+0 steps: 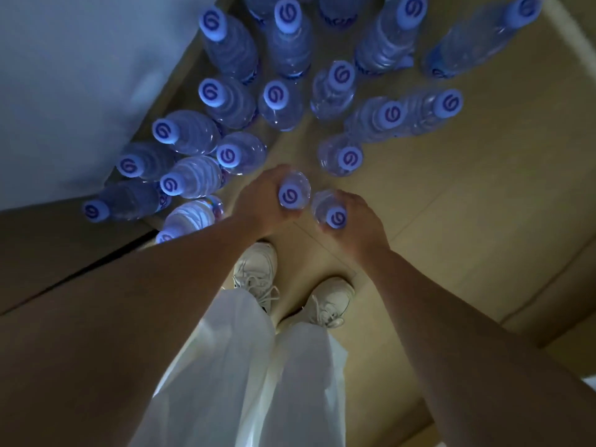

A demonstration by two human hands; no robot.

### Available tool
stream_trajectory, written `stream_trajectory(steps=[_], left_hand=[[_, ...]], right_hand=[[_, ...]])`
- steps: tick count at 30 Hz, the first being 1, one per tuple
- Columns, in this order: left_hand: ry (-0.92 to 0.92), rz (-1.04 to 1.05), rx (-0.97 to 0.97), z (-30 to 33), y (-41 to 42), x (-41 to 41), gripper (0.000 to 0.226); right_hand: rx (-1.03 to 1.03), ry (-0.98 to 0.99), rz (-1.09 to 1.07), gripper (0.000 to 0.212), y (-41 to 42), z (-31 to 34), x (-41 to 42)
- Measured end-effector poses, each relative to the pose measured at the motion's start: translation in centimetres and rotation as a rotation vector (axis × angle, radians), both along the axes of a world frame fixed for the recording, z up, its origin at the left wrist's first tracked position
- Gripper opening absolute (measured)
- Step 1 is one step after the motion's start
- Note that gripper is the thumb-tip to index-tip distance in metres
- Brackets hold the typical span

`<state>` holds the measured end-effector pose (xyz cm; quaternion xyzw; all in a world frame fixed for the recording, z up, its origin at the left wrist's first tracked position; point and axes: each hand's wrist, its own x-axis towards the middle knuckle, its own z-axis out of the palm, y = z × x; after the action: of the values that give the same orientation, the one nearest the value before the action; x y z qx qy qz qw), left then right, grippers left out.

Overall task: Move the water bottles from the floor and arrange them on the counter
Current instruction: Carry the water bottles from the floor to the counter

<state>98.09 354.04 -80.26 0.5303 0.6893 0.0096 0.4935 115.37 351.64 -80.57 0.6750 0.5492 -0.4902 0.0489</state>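
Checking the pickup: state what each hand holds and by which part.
Left hand grips a water bottle around its shoulder, just below the cap. Right hand grips another bottle the same way.

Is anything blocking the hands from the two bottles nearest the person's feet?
Nothing visible. The left hand already grips one clear plastic water bottle with a pale blue cap, and the right hand grips its neighbour. The counter is not clearly identifiable in this view.

Bottle caps [292,195] pale blue w/ purple swirl; sneakers [256,269] white; floor [467,204] tan
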Motion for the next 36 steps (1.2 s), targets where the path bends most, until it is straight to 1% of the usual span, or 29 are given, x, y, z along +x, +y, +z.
stream_trajectory(steps=[2, 4, 6, 9, 13, 15, 17, 18, 20, 21, 23, 26, 28, 30, 33, 36], left_hand=[[0.002, -0.01, -0.026, 2.0, -0.7, -0.3, 0.07], [-0.025, 0.017, -0.07, 4.8, -1.6, -0.7, 0.073], [-0.034, 0.056, -0.091, 8.3, -2.7, -0.8, 0.074], [-0.035, 0.129, -0.111, 14.3, -4.4, -0.9, 0.07], [-0.034, 0.143, -0.109, 23.6, -6.4, -1.7, 0.067], [-0.012, 0.158, -0.067, 28.7, -7.3, -2.0, 0.062], [0.028, 0.203, -0.031, 33.8, -8.7, -2.1, 0.06], [0.03, 0.251, -0.016, 36.2, -9.5, -2.2, 0.06], [-0.023, 0.389, 0.024, 41.2, -11.2, -2.2, 0.064], [-0.048, 0.452, 0.063, 43.5, -12.1, -2.2, 0.067], [-0.043, 0.552, 0.141, 47.7, -14.3, -2.3, 0.07], [0.035, 0.663, 0.231, 53.0, -18.2, -2.7, 0.067], [0.091, 0.739, 0.303, 55.9, -21.2, -3.1, 0.06], [0.137, 0.807, 0.368, 58.5, -24.7, -3.6, 0.049], [0.176, 0.934, 0.446, 62.1, -30.8, -4.3, 0.041], [0.257, 1.08, 0.505, 65.6, -37.3, -4.9, 0.042]], right_hand=[[-0.05, 0.006, 0.003, 0.046, 0.4, 2.0, 0.1], [-0.051, 0.007, 0.02, 0.046, 0.3, 5.1, 0.1], [-0.023, 0.047, 0.016, 0.047, 0.1, 8.9, 0.0], [0.039, 0.096, 0.031, 0.045, -0.2, 15.4, -0.2], [0.144, 0.15, 0.121, 0.045, -0.9, 24.8, -1.0], [0.239, 0.125, 0.12, 0.047, -1.6, 29.8, -1.3], [0.369, 0.145, 0.101, 0.046, -2.6, 34.7, -1.7], [0.441, 0.168, 0.109, 0.048, -3.2, 37.1, -2.0], [0.543, 0.237, 0.156, 0.054, -4.0, 41.5, -2.7], [0.574, 0.277, 0.179, 0.054, -4.3, 43.5, -3.0], [0.618, 0.366, 0.222, 0.051, -4.9, 47.2, -3.7], [0.691, 0.456, 0.316, 0.052, -6.6, 51.9, -5.5], [0.748, 0.518, 0.393, 0.051, -8.2, 54.6, -7.0], [0.754, 0.607, 0.459, 0.048, -10.1, 57.2, -8.7], [0.694, 0.749, 0.556, 0.047, -13.6, 61.2, -11.1], [0.623, 0.886, 0.675, 0.04, -18.3, 64.6, -13.3]])
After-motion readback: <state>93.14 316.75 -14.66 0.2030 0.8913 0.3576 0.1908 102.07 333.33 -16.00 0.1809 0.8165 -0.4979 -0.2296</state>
